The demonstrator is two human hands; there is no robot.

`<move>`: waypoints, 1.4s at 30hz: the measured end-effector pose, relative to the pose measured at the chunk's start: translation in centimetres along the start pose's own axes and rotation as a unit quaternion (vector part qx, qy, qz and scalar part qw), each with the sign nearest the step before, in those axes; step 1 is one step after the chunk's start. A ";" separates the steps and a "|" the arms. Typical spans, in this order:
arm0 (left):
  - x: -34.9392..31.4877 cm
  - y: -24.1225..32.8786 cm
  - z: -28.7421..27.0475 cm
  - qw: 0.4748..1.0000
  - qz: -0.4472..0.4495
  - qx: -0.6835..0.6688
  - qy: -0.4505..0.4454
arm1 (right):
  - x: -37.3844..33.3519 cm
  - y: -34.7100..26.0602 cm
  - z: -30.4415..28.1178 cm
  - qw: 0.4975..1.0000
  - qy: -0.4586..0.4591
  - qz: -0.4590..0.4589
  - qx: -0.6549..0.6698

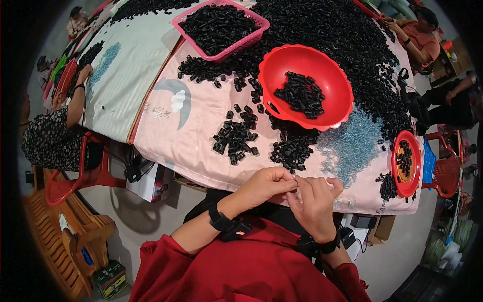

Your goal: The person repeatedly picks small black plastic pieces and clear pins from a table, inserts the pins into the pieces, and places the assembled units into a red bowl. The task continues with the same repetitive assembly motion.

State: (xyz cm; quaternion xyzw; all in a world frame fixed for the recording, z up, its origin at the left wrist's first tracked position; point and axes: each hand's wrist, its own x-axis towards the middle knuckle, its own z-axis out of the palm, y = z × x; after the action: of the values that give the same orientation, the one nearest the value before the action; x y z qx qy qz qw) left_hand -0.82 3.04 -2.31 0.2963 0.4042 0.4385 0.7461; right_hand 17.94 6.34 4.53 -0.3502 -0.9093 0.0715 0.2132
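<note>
Close together at the table's near edge are my left hand (266, 185) and my right hand (313, 202). Thumb and fingers of each hand are pinched, and the fingertips meet; whatever they hold is too small or hidden to make out. Just beyond them lie two small heaps of short black plastic pieces, a left heap (234, 138) and a middle heap (292, 152). A scatter of tiny clear bluish pieces (352, 143) spreads to the right of my hands. The red scalloped bowl (332, 75) behind holds assembled-looking black pieces (301, 94).
A pink basket (261, 22) full of black pieces stands at the back. A huge black pile (322, 25) covers the far table. A small red dish (415, 166) sits at the right edge. Other people sit around: a patterned sleeve (59, 121) at left, a person (422, 45) at far right.
</note>
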 end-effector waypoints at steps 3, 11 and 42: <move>0.1 -0.2 -0.2 1.000 0.003 -0.004 -0.008 | -0.2 0.0 0.2 1.000 0.006 -0.003 -0.011; -0.3 -0.1 -0.2 0.997 -0.036 -0.033 -0.055 | -0.4 0.3 0.5 0.999 0.018 -0.014 -0.043; -1.1 0.4 0.8 0.999 0.002 -0.044 0.016 | -0.8 7.0 2.5 0.985 0.088 0.117 -0.097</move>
State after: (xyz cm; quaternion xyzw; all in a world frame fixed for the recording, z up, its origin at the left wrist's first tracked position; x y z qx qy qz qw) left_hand -0.61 2.18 -1.19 0.2568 0.3956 0.4624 0.7508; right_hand 21.60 11.04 0.03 -0.4778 -0.8427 -0.0236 0.2472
